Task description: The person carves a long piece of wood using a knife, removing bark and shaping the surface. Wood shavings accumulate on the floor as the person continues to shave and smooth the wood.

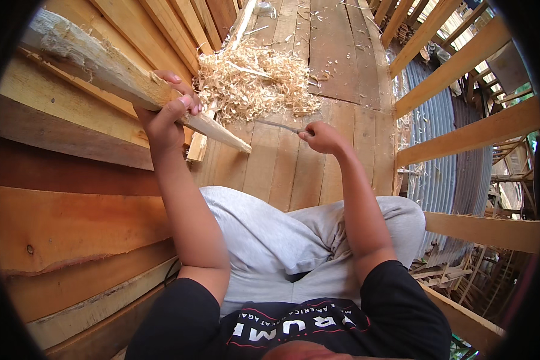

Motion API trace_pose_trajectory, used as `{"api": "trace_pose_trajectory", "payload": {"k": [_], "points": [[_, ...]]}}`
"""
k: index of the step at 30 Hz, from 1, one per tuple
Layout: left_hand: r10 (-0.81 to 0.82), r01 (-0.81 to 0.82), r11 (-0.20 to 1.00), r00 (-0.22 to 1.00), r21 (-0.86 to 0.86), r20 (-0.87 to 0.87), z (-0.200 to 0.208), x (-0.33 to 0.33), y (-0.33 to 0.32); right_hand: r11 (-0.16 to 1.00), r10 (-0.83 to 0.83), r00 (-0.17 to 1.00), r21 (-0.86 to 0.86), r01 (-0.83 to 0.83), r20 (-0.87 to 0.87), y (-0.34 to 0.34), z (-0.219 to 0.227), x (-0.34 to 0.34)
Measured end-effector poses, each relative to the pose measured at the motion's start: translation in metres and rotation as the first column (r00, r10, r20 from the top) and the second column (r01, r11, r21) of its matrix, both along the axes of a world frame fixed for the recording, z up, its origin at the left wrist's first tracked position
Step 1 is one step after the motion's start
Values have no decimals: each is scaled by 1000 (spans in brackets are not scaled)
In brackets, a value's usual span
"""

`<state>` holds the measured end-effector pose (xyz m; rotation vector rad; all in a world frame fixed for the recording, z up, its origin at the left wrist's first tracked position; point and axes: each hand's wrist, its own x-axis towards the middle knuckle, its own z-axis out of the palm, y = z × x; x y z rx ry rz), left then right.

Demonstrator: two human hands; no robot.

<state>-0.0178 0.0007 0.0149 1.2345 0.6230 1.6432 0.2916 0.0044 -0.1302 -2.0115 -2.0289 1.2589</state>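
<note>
My left hand (171, 108) is wrapped round a long, rough-hewn wooden pole (117, 69), pale and stringy along its upper side. It slants from the upper left down to a narrower end just above the floorboards. In my right hand (323, 137) is the handle of a thin-bladed knife (279, 125), its blade pointing left toward the pole. A gap separates the blade from the wood. Behind both hands lies a heap of curled wood shavings (255, 84). Beside the pole's lower part stands a short piece of squared wood (197, 147).
A plank wall (78, 222) rises close on my left. Slatted wooden rails (471, 139) line the right side, with corrugated metal sheets (432, 150) beyond and below. Loose shavings are scattered over the plank floor (288, 162). My folded legs in grey trousers (270, 225) are near.
</note>
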Motion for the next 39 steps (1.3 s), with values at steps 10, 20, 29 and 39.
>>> {"api": "trace_pose_trajectory", "payload": {"k": [10, 20, 29, 39], "points": [[44, -46, 996, 999, 76, 28, -9, 32, 3, 980, -41, 946, 172, 101, -320, -38, -2, -80], [159, -161, 982, 987, 97, 34, -15, 43, 1, 950, 11, 916, 289, 116, -402, -50, 26, -113], [202, -209, 975, 975, 80, 88, -16, 45, 8, 981, -5, 949, 181, 65, -314, -42, 13, -109], [200, -202, 974, 979, 105, 37, -14, 50, 8, 965, -51, 959, 235, 119, -279, -46, 3, -112]]}}
